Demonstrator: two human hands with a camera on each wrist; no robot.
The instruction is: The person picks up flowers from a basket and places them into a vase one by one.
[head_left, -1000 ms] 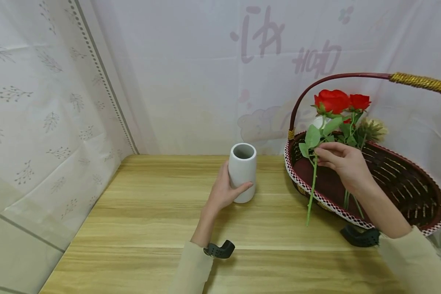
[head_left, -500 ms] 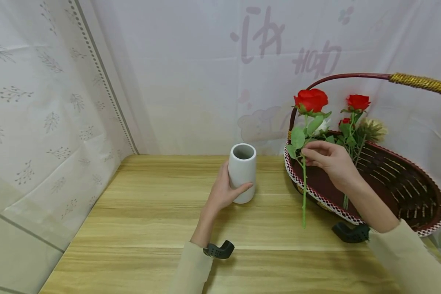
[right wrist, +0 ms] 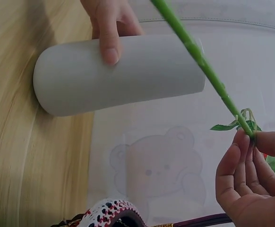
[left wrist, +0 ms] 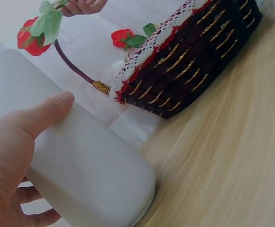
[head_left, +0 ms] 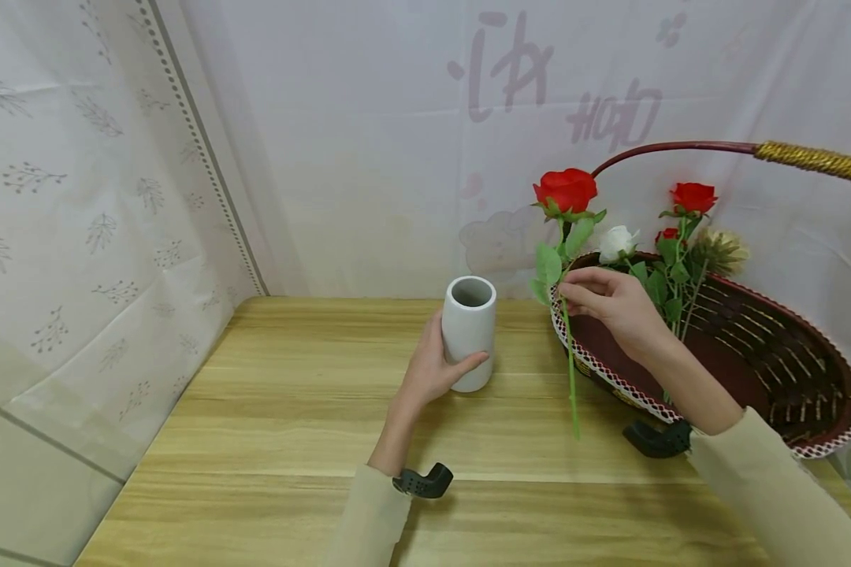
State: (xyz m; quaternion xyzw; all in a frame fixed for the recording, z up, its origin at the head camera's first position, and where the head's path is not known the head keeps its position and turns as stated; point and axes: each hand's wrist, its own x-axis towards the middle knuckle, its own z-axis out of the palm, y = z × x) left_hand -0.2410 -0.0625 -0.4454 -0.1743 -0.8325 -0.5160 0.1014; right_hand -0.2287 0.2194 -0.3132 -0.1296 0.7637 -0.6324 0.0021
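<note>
A white vase (head_left: 470, 339) stands upright on the wooden table, its round mouth showing no stems. The left hand (head_left: 431, 366) grips its side, thumb across the front; the left wrist view shows that hand (left wrist: 19, 156) curled round the vase (left wrist: 90, 165). To the right, the right hand (head_left: 613, 307) pinches a red rose (head_left: 566, 190) by its green stem just under the leaves, bloom up and stem end hanging in front of the basket rim. In the right wrist view the thumb and fingertips of this hand (right wrist: 255, 175) hold the stem (right wrist: 199, 56).
A dark woven basket (head_left: 752, 346) with lace trim and a tall arched handle (head_left: 815, 157) stands at the right. In it are a white rose (head_left: 617, 242), red roses (head_left: 693, 197) and a pale yellowish flower (head_left: 719, 250). A printed curtain (head_left: 354, 157) hangs behind the table (head_left: 269, 441).
The right hand has moved left with the red rose, from over the basket to its left edge, and the white rose has come into fuller view. The left hand and the vase have stayed put.
</note>
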